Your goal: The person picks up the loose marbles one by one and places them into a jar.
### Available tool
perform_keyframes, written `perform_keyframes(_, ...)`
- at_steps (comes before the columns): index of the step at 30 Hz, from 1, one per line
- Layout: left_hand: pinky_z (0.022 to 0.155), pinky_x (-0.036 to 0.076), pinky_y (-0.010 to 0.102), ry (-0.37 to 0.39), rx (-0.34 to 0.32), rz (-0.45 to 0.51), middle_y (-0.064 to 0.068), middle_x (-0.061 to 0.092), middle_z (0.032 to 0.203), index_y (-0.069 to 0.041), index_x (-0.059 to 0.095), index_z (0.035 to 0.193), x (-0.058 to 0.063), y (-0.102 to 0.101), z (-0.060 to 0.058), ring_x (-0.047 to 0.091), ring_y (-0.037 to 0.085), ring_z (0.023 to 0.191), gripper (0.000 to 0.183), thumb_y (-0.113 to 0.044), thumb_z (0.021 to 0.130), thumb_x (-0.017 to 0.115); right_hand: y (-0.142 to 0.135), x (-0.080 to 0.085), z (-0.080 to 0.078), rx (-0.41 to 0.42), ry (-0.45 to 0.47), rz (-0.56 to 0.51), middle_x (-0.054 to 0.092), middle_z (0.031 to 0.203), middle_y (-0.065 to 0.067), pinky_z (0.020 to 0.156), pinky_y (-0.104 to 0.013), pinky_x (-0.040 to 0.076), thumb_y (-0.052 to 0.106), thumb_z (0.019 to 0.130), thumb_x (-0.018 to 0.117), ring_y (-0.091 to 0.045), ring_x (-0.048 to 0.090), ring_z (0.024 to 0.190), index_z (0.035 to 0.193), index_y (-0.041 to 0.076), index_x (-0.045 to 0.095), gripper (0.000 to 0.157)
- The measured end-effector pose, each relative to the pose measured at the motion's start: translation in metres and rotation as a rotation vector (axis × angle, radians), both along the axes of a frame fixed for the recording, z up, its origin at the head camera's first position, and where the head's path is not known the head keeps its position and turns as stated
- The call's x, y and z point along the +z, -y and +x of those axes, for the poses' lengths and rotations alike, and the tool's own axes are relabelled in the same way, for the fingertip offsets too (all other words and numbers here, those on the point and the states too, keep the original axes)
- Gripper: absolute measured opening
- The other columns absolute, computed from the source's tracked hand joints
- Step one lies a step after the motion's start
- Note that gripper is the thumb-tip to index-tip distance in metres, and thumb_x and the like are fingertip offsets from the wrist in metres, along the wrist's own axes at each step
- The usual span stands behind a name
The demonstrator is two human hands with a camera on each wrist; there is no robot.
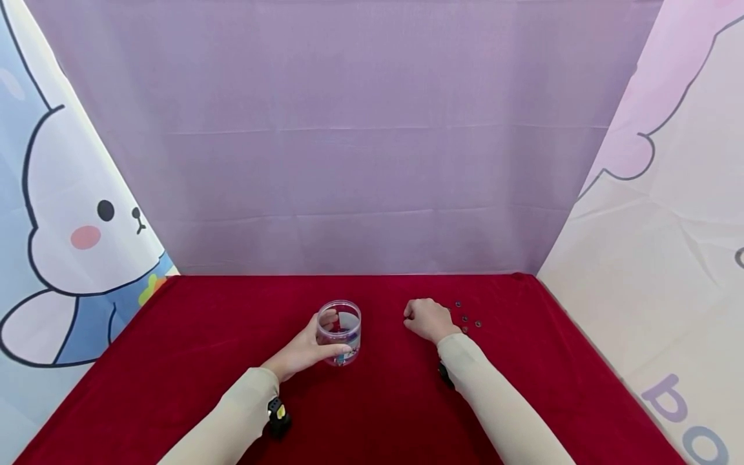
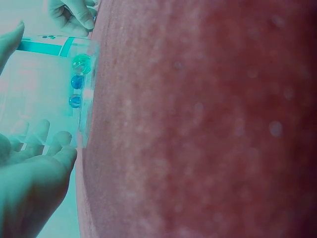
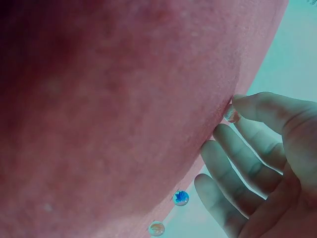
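"My left hand (image 1: pixel 305 347) is wrapped round a clear jar (image 1: pixel 344 337), thumb on the near side and fingers on the far side."

"And what's in the jar?"

"Marbles, low down by its base. From my left wrist I make out a green one (image 2: pixel 81 64) and two blue ones (image 2: pixel 77 82). The jar's mouth faces up; whether its base touches the red cloth (image 1: pixel 372 413) over the bench, I can't tell."

"Your other hand?"

"My right hand (image 1: pixel 430 319) is low over the cloth, to the right of the jar and apart from it. I've a small clear marble (image 3: pixel 231 114) pinched between thumb and forefinger."

"Any others about?"

"Yes, a few loose marbles (image 1: pixel 464 318) lie on the cloth just to the right of that hand. Seen from my right wrist, one (image 3: pixel 181 198) has a blue pattern inside and another (image 3: pixel 156 228) a yellowish one."
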State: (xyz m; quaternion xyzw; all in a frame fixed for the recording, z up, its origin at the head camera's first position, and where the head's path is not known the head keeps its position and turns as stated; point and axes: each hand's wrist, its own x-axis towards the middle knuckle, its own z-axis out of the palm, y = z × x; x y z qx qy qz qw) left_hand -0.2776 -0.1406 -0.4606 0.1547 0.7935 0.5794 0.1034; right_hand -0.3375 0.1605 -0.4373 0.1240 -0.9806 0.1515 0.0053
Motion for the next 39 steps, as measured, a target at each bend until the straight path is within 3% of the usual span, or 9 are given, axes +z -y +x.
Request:
perform_keyframes(23,0.109,0.036,0.057,0.001,-0.003,-0.007,0.006,0.034,0.155,-0.018,0.026,0.154,-0.0015,0.0000,0.0000,0.033,0.031,0.141,0.089,-0.035,0.086,0.081,-0.0015,0.0003,0.0040,0.006,0.003,-0.009,0.065,0.093,0.004,0.074,-0.040,0.054,0.019,0.093,0.072,-0.012,0.060,0.081,0.099,0.018,0.073,0.007)
perform_keyframes(39,0.108,0.037,0.056,0.001,-0.008,0.010,0.007,0.034,0.156,-0.018,0.026,0.154,0.0011,0.0005,-0.0001,0.033,0.032,0.141,0.089,-0.034,0.086,0.081,-0.0004,0.0071,0.0099,0.019,-0.022,-0.042,0.067,0.096,0.003,0.076,-0.039,0.055,0.020,0.092,0.074,-0.013,0.062,0.086,0.100,0.019,0.072,0.009)
